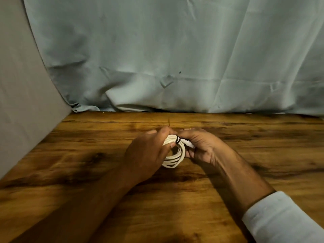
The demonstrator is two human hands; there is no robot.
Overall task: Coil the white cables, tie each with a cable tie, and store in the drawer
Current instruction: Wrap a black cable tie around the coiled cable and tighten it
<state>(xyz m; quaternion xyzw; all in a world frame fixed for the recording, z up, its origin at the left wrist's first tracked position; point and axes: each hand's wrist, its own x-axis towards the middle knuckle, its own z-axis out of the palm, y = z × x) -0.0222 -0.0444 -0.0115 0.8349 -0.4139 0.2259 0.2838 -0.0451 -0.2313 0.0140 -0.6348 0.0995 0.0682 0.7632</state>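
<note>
White sleeve (280, 220) covers the right forearm at the lower right edge. Left hand (147, 151): fingers (163, 132) curled round the coiled white cable (175, 158), hiding the coil's left side. Right hand (201, 146): its fingers pinch the cable's end just right of a black cable tie (178, 139) banding the top of the coil. Coil sits between both hands; contact with the wooden surface (87, 155) cannot be confirmed. Beyond the fingers, a creased pale blue cloth (175, 58) hangs to the surface's far edge. Left of them, a grey sheet (21, 102) slopes down.
</note>
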